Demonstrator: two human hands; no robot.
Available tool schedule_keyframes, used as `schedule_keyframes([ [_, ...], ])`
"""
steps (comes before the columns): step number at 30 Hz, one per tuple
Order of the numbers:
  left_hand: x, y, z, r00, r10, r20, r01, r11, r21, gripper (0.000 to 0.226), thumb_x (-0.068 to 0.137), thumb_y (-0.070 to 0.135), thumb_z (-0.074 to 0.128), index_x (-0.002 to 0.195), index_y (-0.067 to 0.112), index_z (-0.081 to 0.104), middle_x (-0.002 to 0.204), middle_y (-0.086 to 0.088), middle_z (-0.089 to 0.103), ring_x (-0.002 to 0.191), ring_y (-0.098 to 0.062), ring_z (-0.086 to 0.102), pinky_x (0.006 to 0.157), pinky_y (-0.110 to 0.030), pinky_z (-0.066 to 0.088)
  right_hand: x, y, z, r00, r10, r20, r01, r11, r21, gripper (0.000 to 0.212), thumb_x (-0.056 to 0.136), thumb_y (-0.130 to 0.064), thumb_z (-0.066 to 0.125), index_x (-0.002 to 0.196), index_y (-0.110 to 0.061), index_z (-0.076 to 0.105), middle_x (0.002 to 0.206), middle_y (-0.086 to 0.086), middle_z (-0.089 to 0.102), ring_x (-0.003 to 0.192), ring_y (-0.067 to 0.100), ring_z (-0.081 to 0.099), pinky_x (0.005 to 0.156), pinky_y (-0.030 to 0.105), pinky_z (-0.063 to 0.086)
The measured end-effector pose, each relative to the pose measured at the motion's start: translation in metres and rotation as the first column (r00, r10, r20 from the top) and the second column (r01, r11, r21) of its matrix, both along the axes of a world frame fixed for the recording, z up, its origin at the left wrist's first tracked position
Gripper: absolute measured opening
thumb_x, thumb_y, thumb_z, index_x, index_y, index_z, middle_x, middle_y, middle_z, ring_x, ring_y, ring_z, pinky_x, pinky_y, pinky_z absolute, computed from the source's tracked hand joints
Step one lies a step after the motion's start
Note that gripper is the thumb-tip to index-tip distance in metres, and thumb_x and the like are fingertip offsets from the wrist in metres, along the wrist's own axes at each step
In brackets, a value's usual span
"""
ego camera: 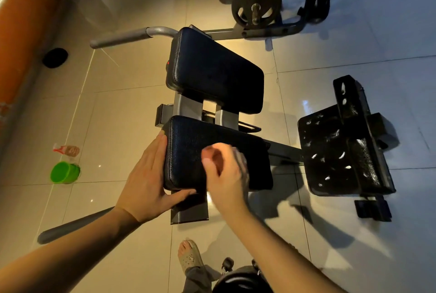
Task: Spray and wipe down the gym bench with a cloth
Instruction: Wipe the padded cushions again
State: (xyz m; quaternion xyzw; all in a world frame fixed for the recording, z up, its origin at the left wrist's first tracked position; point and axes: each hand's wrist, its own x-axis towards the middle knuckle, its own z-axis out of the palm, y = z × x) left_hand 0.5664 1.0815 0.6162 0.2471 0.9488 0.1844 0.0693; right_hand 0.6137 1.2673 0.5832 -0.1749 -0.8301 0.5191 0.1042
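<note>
The gym bench has two black padded cushions, a far pad (214, 73) and a near pad (188, 148), on a grey metal frame. My left hand (146, 181) rests against the near pad's left front corner, fingers straight along its side and thumb stretched along the front edge. My right hand (224, 172), blurred by motion, has its fingers curled on a pale cloth (241, 158) pressed onto the top of the near pad. Only a strip of the cloth shows past my knuckles. A clear spray bottle (67, 150) with a red trigger sits on the floor at the left.
A green cup (64, 172) stands on the tiles beside the spray bottle. A black perforated footplate (342, 148) juts out at the right. Weight plates on a rack (256, 4) stand behind the bench. Grey handles extend left. My sandalled foot (190, 256) is below the bench.
</note>
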Motion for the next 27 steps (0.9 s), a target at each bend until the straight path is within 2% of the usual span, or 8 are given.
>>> schedule_keyframes([
  [4, 0.001, 0.001, -0.001, 1.0, -0.016, -0.004, 0.016, 1.0, 0.008, 0.125, 0.076, 0.085, 0.06, 0.165, 0.018, 0.003, 0.171, -0.005, 0.016, 0.156, -0.02, 0.021, 0.125, -0.044, 0.026, 0.021, 0.006, -0.013, 0.952, 0.24, -0.192, -0.196, 0.955, 0.224, 0.012, 0.101, -0.024, 0.057, 0.112, -0.026, 0.061, 0.108, -0.004, 0.058, 0.1, 0.015, 0.05, 0.079, 0.027, 0.046],
  [7, 0.0, 0.002, -0.002, 1.0, 0.0, 0.021, 0.0, 1.0, 0.019, 0.127, 0.075, 0.085, 0.061, 0.165, 0.021, 0.0, 0.172, -0.001, 0.014, 0.156, -0.02, 0.021, 0.125, -0.045, 0.026, 0.025, 0.064, -0.071, 0.994, -0.078, 0.08, 0.066, 0.988, 0.142, 0.015, 0.101, -0.023, 0.058, 0.112, -0.026, 0.066, 0.108, -0.008, 0.055, 0.106, 0.014, 0.05, 0.082, 0.03, 0.044],
  [10, -0.001, 0.0, -0.003, 1.0, 0.0, 0.021, 0.0, 1.0, 0.012, 0.127, 0.075, 0.084, 0.063, 0.165, 0.021, 0.0, 0.172, -0.001, 0.013, 0.156, -0.02, 0.02, 0.125, -0.046, 0.027, 0.015, 0.078, -0.08, 0.891, -0.308, 0.335, 0.3, 0.951, 0.078, 0.018, 0.101, -0.019, 0.058, 0.115, -0.016, 0.067, 0.112, 0.002, 0.056, 0.114, 0.03, 0.055, 0.086, 0.03, 0.035],
  [14, 0.0, 0.002, -0.002, 1.0, -0.019, 0.006, 0.019, 0.999, 0.031, 0.123, 0.076, 0.08, 0.065, 0.165, 0.019, 0.004, 0.172, 0.0, 0.014, 0.157, -0.015, 0.018, 0.128, -0.038, 0.021, -0.013, -0.014, 0.014, 0.999, -0.009, 0.038, 0.009, 1.0, 0.002, 0.02, 0.101, -0.029, 0.056, 0.118, -0.026, 0.065, 0.111, -0.004, 0.053, 0.107, 0.019, 0.051, 0.079, 0.029, 0.041],
  [18, 0.0, 0.003, 0.001, 1.0, -0.022, -0.001, 0.022, 0.999, 0.034, 0.121, 0.077, 0.078, 0.066, 0.165, 0.021, 0.006, 0.171, -0.001, 0.018, 0.156, -0.016, 0.021, 0.126, -0.041, 0.026, -0.007, -0.009, 0.005, 0.928, 0.277, -0.247, -0.233, 0.953, 0.192, 0.022, 0.102, -0.026, 0.056, 0.121, -0.02, 0.065, 0.115, 0.0, 0.056, 0.106, 0.019, 0.053, 0.083, 0.03, 0.051],
  [20, -0.001, 0.005, 0.001, 1.0, -0.014, 0.014, 0.013, 0.999, 0.037, 0.124, 0.075, 0.076, 0.07, 0.165, 0.021, 0.005, 0.171, 0.001, 0.017, 0.155, -0.017, 0.023, 0.125, -0.042, 0.027, -0.002, 0.036, -0.043, 0.998, 0.045, -0.053, -0.039, 0.993, 0.112, 0.022, 0.102, -0.028, 0.058, 0.121, -0.023, 0.067, 0.114, -0.008, 0.051, 0.109, 0.016, 0.051, 0.084, 0.032, 0.051],
  [23, -0.001, 0.004, -0.001, 1.0, -0.014, 0.019, 0.013, 0.999, 0.043, 0.125, 0.074, 0.077, 0.07, 0.165, 0.024, 0.003, 0.171, 0.004, 0.015, 0.155, -0.016, 0.023, 0.124, -0.042, 0.026, 0.005, 0.087, -0.085, 0.915, -0.266, 0.303, 0.253, 0.964, 0.082, 0.025, 0.103, -0.025, 0.056, 0.124, -0.019, 0.068, 0.114, -0.002, 0.049, 0.113, 0.027, 0.054, 0.081, 0.025, 0.038],
  [27, -0.001, 0.003, 0.001, 1.0, -0.021, 0.01, 0.021, 0.999, 0.029, 0.126, 0.075, 0.077, 0.071, 0.165, 0.021, 0.002, 0.172, 0.002, 0.014, 0.156, -0.015, 0.02, 0.126, -0.042, 0.026, -0.026, 0.024, -0.019, 0.959, -0.168, 0.227, 0.156, 0.985, 0.073, 0.021, 0.103, -0.029, 0.054, 0.119, -0.024, 0.067, 0.114, -0.003, 0.049, 0.107, 0.015, 0.048, 0.072, 0.014, 0.032],
])
